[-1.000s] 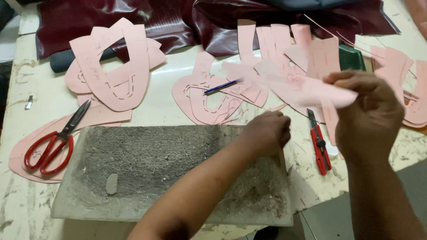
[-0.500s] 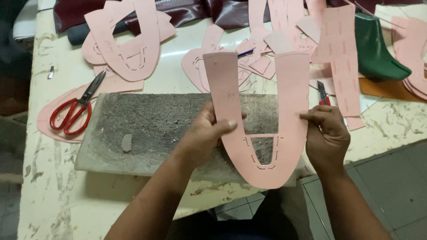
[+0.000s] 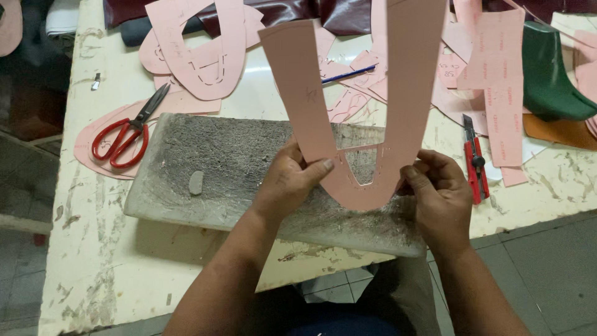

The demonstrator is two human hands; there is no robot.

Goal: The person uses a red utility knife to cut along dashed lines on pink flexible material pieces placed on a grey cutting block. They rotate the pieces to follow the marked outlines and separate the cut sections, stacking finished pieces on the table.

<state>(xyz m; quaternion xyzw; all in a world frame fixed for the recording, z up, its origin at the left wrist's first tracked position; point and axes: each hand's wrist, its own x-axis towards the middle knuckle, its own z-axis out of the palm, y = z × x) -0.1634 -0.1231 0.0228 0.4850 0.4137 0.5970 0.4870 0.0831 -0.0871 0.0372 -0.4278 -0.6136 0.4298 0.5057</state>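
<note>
Both hands hold up a large pink U-shaped paper pattern (image 3: 398, 118) above a grey scored cutting slab (image 3: 217, 168). My left hand (image 3: 292, 180) pinches the pattern's left arm near the bottom, thumb on top. At the curved lower right edge, my right hand (image 3: 438, 199) grips it. The pattern has a cut-out window and small slits near its base. Its two arms rise toward the camera and out of the top of the view.
Red-handled scissors (image 3: 127, 134) lie left of the slab on a pink pattern. A red utility knife (image 3: 474, 158) lies to the right. Several pink paper patterns (image 3: 199, 50), a blue pen (image 3: 348, 73), a green shoe last (image 3: 550, 78) and dark red leather (image 3: 348, 12) cover the table's back.
The pink pattern has been lifted closer to the camera and tilted more upright. Both hands have slid down toward its curved base. The view has shifted slightly.
</note>
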